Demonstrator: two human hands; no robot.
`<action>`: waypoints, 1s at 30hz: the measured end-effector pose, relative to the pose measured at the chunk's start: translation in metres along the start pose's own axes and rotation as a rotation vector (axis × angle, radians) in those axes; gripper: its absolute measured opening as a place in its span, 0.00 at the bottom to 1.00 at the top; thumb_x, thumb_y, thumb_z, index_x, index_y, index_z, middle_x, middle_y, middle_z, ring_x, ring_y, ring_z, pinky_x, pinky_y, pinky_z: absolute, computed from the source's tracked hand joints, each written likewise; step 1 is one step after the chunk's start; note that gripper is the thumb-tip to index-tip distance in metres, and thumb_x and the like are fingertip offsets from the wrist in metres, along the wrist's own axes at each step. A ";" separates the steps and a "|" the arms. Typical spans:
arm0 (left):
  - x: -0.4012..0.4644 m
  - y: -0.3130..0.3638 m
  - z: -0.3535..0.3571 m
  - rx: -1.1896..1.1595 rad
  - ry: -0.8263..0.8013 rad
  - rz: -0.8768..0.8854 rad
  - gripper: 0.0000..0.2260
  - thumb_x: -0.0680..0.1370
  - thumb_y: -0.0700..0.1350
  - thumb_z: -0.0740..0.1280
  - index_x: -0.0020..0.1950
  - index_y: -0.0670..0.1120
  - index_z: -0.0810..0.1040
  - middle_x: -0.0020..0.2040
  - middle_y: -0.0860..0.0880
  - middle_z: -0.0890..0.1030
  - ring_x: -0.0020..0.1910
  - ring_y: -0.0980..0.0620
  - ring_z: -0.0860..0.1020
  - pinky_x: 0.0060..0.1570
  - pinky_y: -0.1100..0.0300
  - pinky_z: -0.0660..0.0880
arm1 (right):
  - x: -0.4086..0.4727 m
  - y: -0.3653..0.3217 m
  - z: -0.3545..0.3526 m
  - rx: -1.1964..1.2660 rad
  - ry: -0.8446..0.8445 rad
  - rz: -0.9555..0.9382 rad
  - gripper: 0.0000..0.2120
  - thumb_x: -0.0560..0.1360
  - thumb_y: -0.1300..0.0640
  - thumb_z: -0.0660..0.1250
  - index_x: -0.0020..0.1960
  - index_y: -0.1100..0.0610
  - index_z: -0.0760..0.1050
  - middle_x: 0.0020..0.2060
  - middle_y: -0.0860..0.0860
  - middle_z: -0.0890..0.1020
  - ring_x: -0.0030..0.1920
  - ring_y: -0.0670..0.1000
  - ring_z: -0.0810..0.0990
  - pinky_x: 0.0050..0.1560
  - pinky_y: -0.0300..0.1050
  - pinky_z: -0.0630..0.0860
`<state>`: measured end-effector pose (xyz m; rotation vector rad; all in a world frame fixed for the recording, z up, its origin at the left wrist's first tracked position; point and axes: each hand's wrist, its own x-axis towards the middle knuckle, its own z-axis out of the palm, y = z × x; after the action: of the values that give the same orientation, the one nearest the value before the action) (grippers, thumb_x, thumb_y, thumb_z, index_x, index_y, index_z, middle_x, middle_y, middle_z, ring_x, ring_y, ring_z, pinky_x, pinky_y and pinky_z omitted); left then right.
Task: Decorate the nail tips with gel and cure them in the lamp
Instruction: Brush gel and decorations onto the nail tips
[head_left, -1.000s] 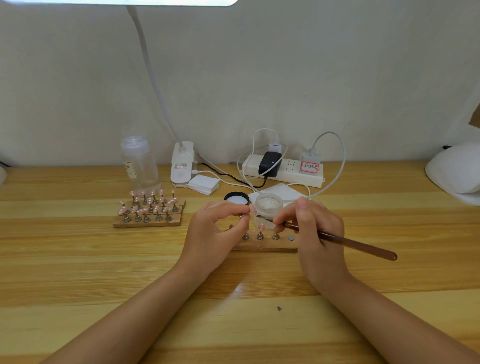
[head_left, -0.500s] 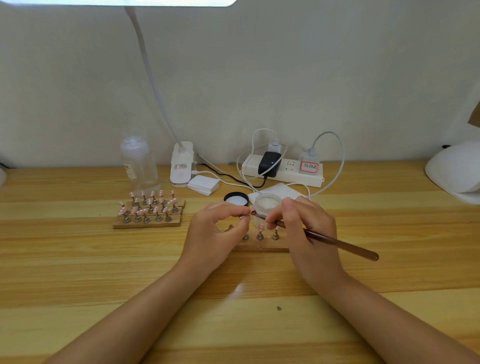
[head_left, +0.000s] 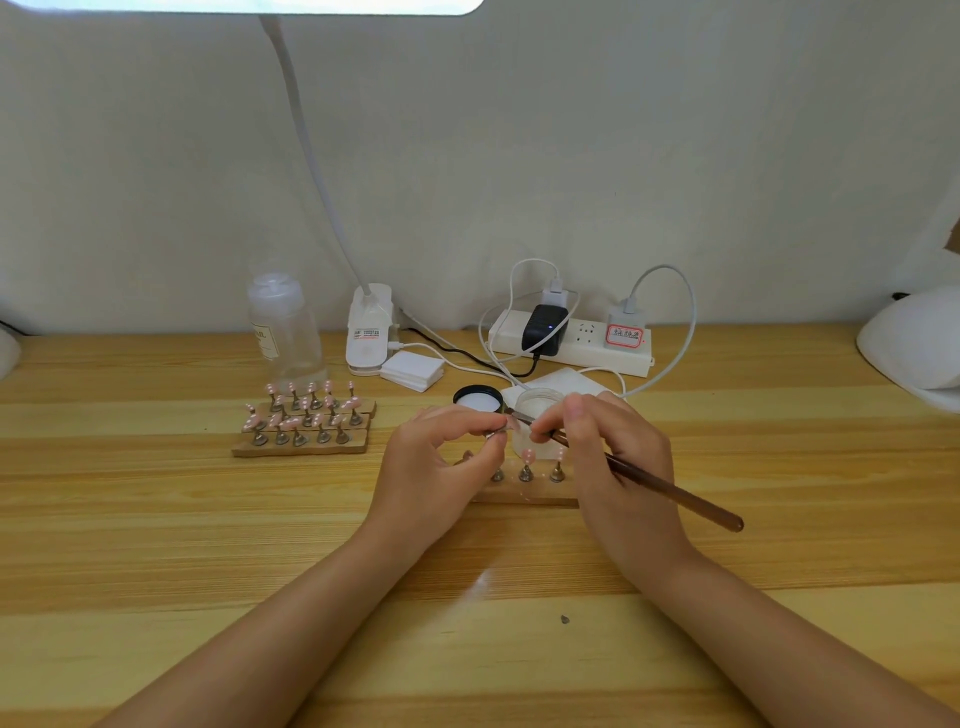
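My left hand (head_left: 441, 462) pinches a small metal nail-tip stand (head_left: 498, 428) between thumb and forefinger, lifted above a wooden holder (head_left: 530, 491). On that holder stand pink nail tips (head_left: 528, 457) on metal pegs. My right hand (head_left: 608, 452) grips a brown brush (head_left: 670, 493) like a pen, its tip touching the held nail tip. Just behind my fingers sits an open clear gel jar (head_left: 537, 402), with its black lid (head_left: 478, 400) lying to the left. The white curing lamp (head_left: 914, 348) is at the far right edge.
A second wooden holder (head_left: 306, 431) with several pink nail tips stands to the left. Behind it are a clear pump bottle (head_left: 283, 332), a desk lamp base (head_left: 369, 332), white pads (head_left: 413, 370) and a power strip (head_left: 571, 343) with cables. White paper (head_left: 571, 382) lies under the jar.
My right hand and the brush have shifted left toward my left hand, and the brush tip now meets the held nail tip. My left hand has barely moved.
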<state>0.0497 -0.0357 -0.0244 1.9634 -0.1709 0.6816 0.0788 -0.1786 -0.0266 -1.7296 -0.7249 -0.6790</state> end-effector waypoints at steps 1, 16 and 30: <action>0.000 0.000 0.000 0.005 -0.001 -0.002 0.11 0.70 0.35 0.71 0.46 0.50 0.81 0.41 0.56 0.81 0.47 0.54 0.79 0.54 0.52 0.74 | -0.001 0.000 0.000 0.003 0.003 -0.001 0.19 0.78 0.51 0.53 0.35 0.52 0.77 0.35 0.44 0.79 0.36 0.45 0.76 0.42 0.43 0.71; 0.000 0.000 0.000 0.003 -0.028 0.010 0.10 0.70 0.35 0.71 0.46 0.48 0.82 0.42 0.53 0.82 0.47 0.52 0.79 0.54 0.50 0.74 | 0.002 -0.005 -0.004 0.056 0.064 0.039 0.17 0.77 0.50 0.52 0.34 0.47 0.75 0.31 0.46 0.79 0.36 0.47 0.78 0.41 0.54 0.75; 0.000 0.000 -0.001 -0.020 -0.014 -0.006 0.12 0.71 0.36 0.71 0.45 0.53 0.80 0.43 0.58 0.81 0.49 0.56 0.79 0.54 0.50 0.75 | -0.001 -0.006 -0.004 0.173 0.055 0.123 0.20 0.76 0.48 0.53 0.31 0.49 0.76 0.27 0.47 0.80 0.30 0.46 0.79 0.38 0.45 0.75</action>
<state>0.0487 -0.0349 -0.0240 1.9490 -0.1797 0.6606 0.0735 -0.1816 -0.0230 -1.5764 -0.6156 -0.5607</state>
